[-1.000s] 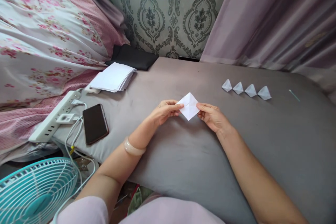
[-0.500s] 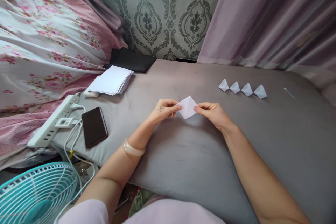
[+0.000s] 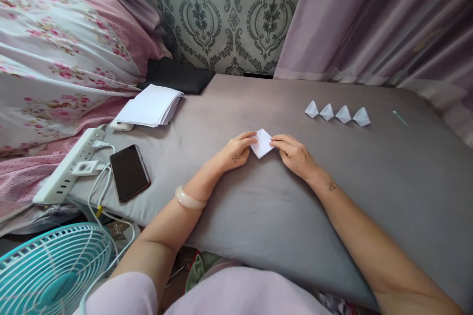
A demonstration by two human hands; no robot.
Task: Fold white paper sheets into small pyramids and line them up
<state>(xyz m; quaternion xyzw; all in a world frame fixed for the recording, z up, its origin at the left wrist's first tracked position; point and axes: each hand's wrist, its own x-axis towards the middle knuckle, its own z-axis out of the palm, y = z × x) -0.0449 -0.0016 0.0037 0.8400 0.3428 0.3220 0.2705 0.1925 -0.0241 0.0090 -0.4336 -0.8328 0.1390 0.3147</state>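
A small diamond-shaped piece of folded white paper is between my hands, over the middle of the grey surface. My left hand pinches its left corner, the fingers on top and the thumb hidden. At the right corner, my right hand grips the paper with closed fingers. Several folded white paper shapes stand in a row on the cloth, up and to the right of my hands.
A stack of white sheets lies at the back left beside a black folder. Nearer are a phone, a power strip with cables and a blue fan. A thin stick lies far right.
Both hands have turned over, with their backs now upward and fingers over the paper's side corners. The paper looks slightly smaller and sits lower against the cloth. The view has shifted slightly.
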